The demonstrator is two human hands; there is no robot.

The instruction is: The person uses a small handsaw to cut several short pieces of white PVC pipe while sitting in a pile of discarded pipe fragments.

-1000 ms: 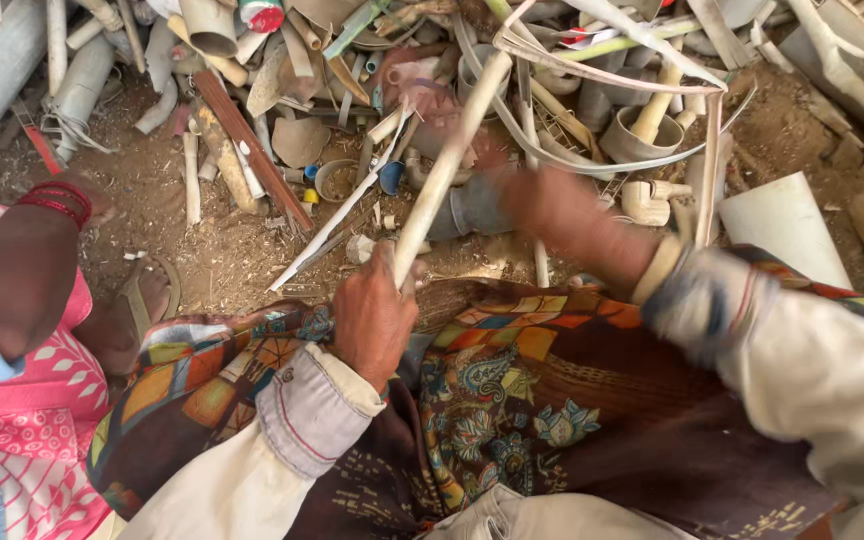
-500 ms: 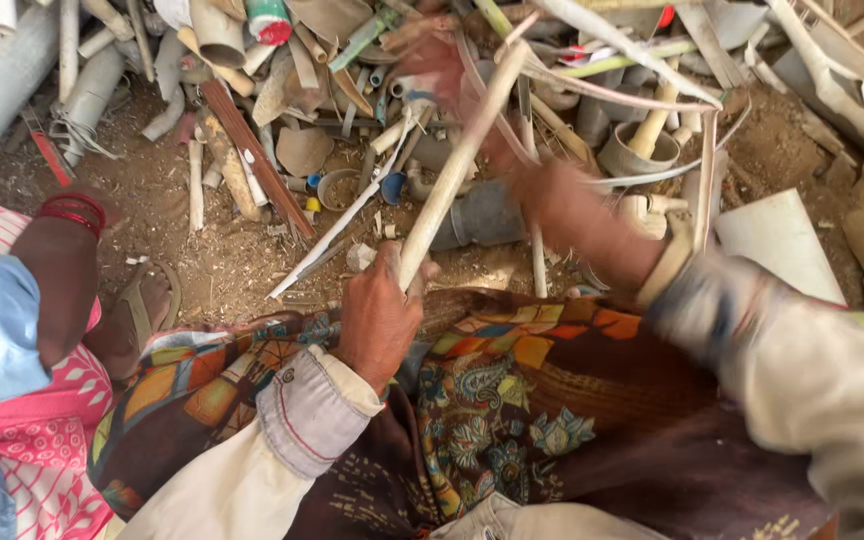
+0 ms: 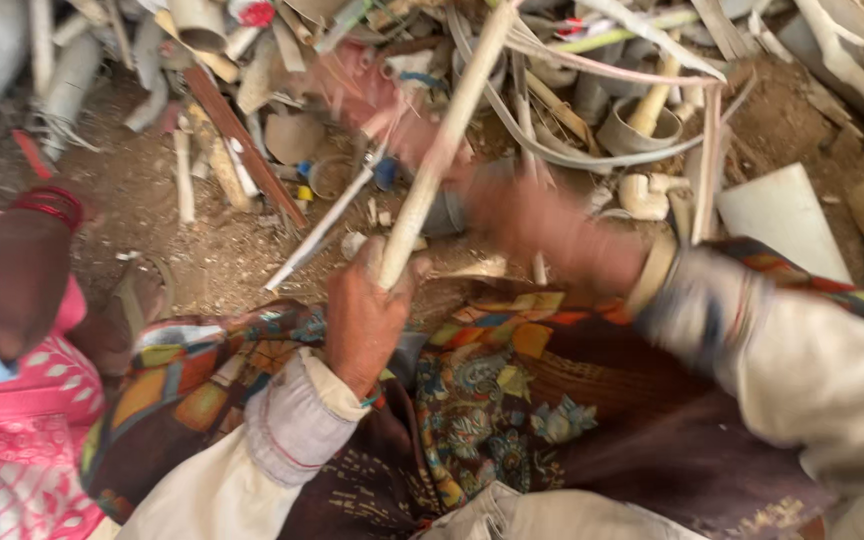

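My left hand (image 3: 364, 312) grips the lower end of a long pale pipe (image 3: 444, 140) that slants up and away over the scrap heap. My right hand (image 3: 512, 215) is blurred with motion just right of the pipe; something reddish (image 3: 362, 85) smears from it up to the left, and I cannot tell what it holds. A patterned cloth (image 3: 492, 400) covers my lap under both arms.
A heap of broken pale plastic pipes, strips and fittings (image 3: 592, 110) lies on the dirt ahead. A white sheet piece (image 3: 782, 215) sits at right. Another person's arm with red bangles (image 3: 27, 270) and pink clothing is at left.
My right hand has dropped lower and shifted beside the pipe, still blurred. The left hand keeps its hold on the pipe, which stays slanted.
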